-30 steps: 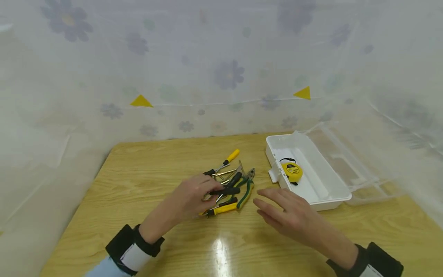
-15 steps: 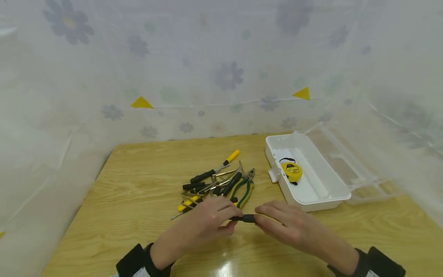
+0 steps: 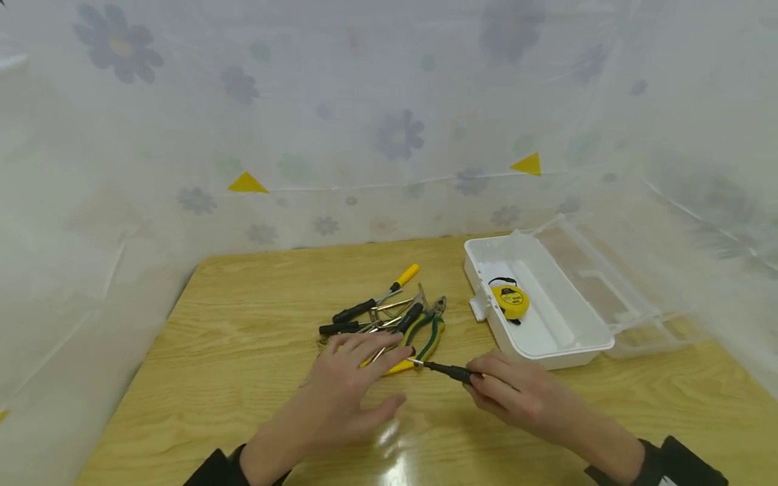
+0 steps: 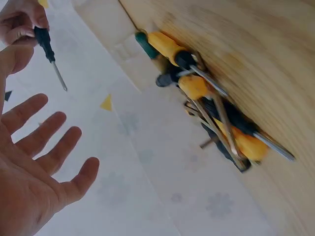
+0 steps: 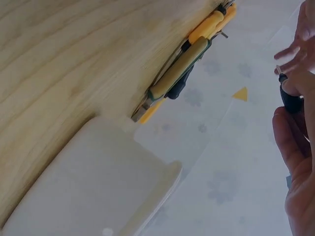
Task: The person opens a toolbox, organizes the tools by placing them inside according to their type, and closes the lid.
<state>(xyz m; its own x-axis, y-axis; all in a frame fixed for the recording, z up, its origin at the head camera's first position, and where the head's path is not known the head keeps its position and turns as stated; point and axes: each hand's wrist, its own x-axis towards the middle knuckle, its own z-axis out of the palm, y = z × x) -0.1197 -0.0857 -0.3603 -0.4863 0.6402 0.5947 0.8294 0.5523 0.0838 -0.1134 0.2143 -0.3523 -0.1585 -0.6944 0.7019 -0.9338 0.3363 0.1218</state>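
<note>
My right hand point(image 3: 523, 398) grips the black handle of a screwdriver point(image 3: 448, 370), its metal shaft pointing left toward my other hand. In the left wrist view the whole screwdriver point(image 4: 48, 49) shows, tip free. My left hand point(image 3: 346, 391) is spread with fingers apart and holds nothing; its palm and fingers show in the left wrist view. Beyond it lies a heap of tools: green-handled pliers point(image 3: 434, 332), a yellow-handled screwdriver point(image 3: 405, 277), black-handled screwdrivers point(image 3: 355, 310) and brass-coloured hex keys point(image 3: 392, 304). The left hand hides part of this heap.
A white toolbox point(image 3: 568, 347) stands at the right with its clear lid point(image 3: 614, 283) folded back. Inside lies a yellow tape measure point(image 3: 511, 302). A flowered plastic sheet point(image 3: 389, 162) hangs behind the wooden table point(image 3: 255, 297).
My left hand has brought a black-handled screwdriver from the heap toward the right hand and let it go. The right hand has taken hold of its handle.
</note>
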